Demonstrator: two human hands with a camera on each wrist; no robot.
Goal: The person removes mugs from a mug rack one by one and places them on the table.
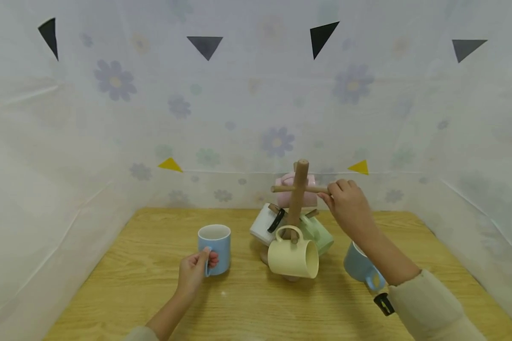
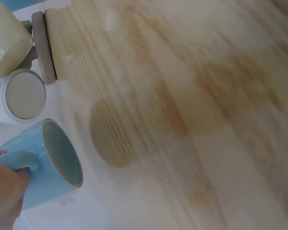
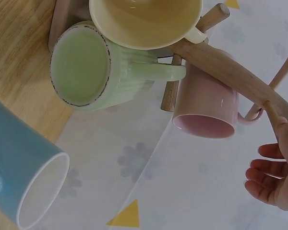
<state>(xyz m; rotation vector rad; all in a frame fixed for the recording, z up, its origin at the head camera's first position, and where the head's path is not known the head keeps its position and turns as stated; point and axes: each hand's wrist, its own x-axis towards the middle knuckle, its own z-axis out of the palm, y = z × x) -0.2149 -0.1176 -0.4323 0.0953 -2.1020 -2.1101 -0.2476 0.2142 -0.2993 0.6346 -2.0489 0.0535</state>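
Note:
My left hand [image 1: 192, 272] holds a light blue mug [image 1: 222, 250] by its handle, left of a wooden mug tree [image 1: 297, 201]. The mug is upright; whether its base touches the table, I cannot tell. With my right hand [image 1: 351, 209] I pinch the end of the tree's upper right peg [image 3: 272, 113]. Mugs hang on the tree: a pale yellow mug [image 1: 288, 258] in front, a white mug [image 1: 261, 226] with a black handle at left, a green mug [image 1: 323, 237] at right, and a pink mug [image 3: 204, 100] higher at the back.
A second blue mug [image 1: 355, 266] stands on the wooden table [image 1: 239, 312] beneath my right forearm, partly hidden by it. Near the right sleeve is a small black object [image 1: 384, 304]. A flowered sheet [image 1: 247, 109] with triangles encloses the back and sides.

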